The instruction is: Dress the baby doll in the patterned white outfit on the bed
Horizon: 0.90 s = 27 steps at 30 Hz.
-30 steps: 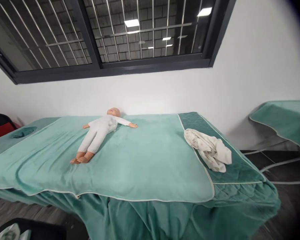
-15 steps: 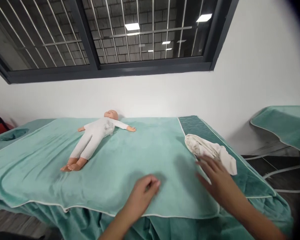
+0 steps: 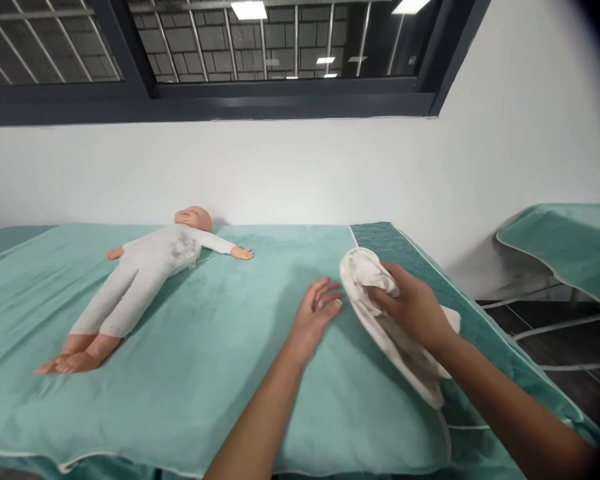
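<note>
The right hand (image 3: 414,308) is closing its fingers and thumb around the upper end of a crumpled white cloth (image 3: 380,319), gripping a bunched fold of it; the cloth is lying at the right part of the bed, across the white-piped seam where the light green blanket (image 3: 220,347) is meeting the darker quilted green cover (image 3: 405,250), and its lower end is trailing toward the near edge under the right forearm.

The left hand (image 3: 316,315) is hovering just beside the cloth on its left, fingers spread and slightly curled, palm facing toward the cloth; it is holding nothing, and whether its fingertips are touching the cloth or the blanket I cannot tell.

A baby doll (image 3: 140,267) in a pale one-piece suit is lying on its back at the far left part of the blanket, well apart from both hands, with its head toward the wall, both arms spread out sideways and its 2 bare feet pointing toward the near left edge.

Behind the bed a white wall (image 3: 330,173) is rising to a dark-framed window (image 3: 280,100) with metal bars, in whose glass ceiling lights are reflecting; at the far right, 1 more bed under a green cover (image 3: 570,247) is standing apart, above a dark floor (image 3: 555,320).
</note>
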Available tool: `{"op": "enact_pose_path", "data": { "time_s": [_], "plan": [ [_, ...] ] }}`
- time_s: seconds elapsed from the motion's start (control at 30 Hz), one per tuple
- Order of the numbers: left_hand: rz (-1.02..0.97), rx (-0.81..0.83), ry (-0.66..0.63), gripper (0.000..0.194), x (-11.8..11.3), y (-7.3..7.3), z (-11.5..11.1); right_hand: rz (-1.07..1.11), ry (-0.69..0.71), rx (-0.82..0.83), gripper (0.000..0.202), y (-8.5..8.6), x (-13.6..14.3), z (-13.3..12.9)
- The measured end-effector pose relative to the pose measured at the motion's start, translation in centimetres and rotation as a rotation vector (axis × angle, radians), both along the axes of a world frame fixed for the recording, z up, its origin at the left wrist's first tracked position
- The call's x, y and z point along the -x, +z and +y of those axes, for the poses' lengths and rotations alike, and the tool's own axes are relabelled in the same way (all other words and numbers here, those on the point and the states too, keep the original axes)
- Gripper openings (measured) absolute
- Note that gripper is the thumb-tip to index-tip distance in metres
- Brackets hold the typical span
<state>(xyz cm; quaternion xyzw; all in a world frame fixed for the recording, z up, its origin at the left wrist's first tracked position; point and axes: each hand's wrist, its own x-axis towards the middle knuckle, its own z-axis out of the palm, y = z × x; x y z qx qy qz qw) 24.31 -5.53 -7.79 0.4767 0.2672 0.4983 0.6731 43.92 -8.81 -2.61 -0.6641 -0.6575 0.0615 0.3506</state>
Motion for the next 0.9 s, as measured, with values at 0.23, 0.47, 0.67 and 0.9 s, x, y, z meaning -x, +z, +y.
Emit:
{"op": "enact_pose_path", "data": {
  "time_s": [0.23,0.47,0.67,0.9],
  "plan": [
    [-0.224,0.080,0.429,0.064,0.8,-0.1,-0.5,0.220,0.457,-0.168,0.045,1.4,9.1,4.8],
    [-0.398,0.229,0.540,0.054,1.4,-0.7,0.6,0.477,0.534,-0.060,0.044,-3.5,10.8,8.4],
    [-0.418,0.266,0.525,0.057,0.8,-0.9,0.5,0.857,0.613,0.003,0.032,-3.6,9.5,7.5],
    [-0.499,0.516,0.402,0.058,4.7,0.4,2.4,1.718,0.397,-0.056,0.023,-4.1,5.6,7.9]
  ]
}}
